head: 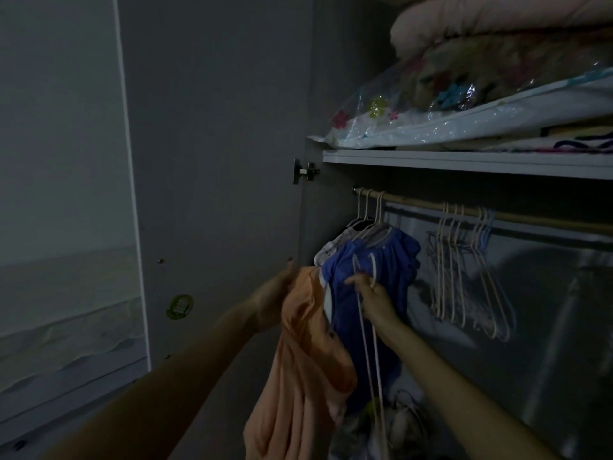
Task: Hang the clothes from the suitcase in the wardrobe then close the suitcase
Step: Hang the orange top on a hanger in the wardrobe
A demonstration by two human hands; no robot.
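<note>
Hanging underway, I note: blue garment (371, 280) already on the rail (431, 207) at 12 o'clock, left hand (275, 293) gripping the orange garment (305, 360), right-hand fingers (360, 282) pinching a hanger (373, 343); suitcase unseen.

**Wardrobe count**

Two hands: left hand (275, 293), right hand (371, 293). One loose peach-orange garment (298, 360). One blue gathered garment (381, 267) hangs on the single pale wooden rail (414, 202), with one pale patterned garment (331, 244) behind. One bunch of empty pale wire hangers (464, 267), number unclear. One hinge (303, 171). One white shelf (464, 162).
</note>
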